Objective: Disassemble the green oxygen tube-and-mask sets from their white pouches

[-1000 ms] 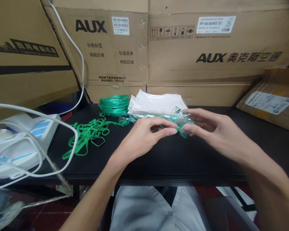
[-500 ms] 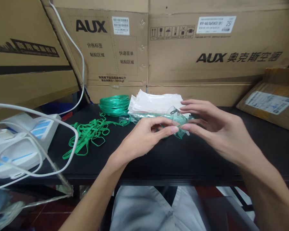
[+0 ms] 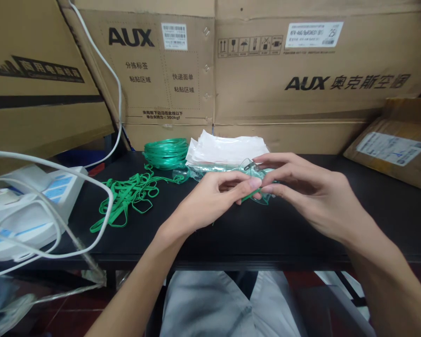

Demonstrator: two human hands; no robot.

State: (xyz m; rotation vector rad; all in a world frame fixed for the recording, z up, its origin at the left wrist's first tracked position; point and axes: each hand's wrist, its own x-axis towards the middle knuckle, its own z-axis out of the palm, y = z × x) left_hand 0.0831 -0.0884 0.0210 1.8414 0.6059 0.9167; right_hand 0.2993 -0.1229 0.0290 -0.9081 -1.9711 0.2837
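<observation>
Clear mask [image 3: 253, 168], just right of frame centre, at the fingertips of both hands
Left hand [image 3: 210, 196] pinches green strap [image 3: 250, 194] by its edge; right hand [image 3: 310, 187] close in, grip unclear; step judged strap work, next move calling for steady pinching; versus the earlier frame, right fingers sit nearer the left thumb, more strap showing

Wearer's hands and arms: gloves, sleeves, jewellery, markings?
Left hand and right hand: both bare, five-fingered, no gloves. Forearms are uncovered out to the picture's edges, so no sleeves in view. No watch, bracelet, cable or marking visible; no rings seen, though some fingers are partly hidden. Below the table edge, light grey trousers show.
</observation>
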